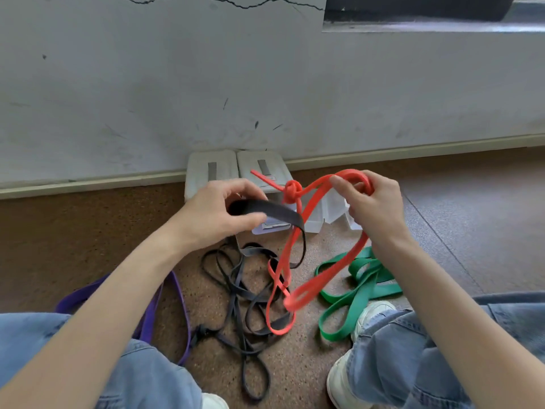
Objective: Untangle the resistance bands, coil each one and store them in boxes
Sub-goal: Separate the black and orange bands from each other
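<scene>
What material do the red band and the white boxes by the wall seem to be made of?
The red band looks like matte rubber or latex: it is flat, bends limply and holds a tight knot. The white boxes look like semi-translucent hard plastic, with stiff straight walls and a dull sheen; the exact kind cannot be told.
</scene>
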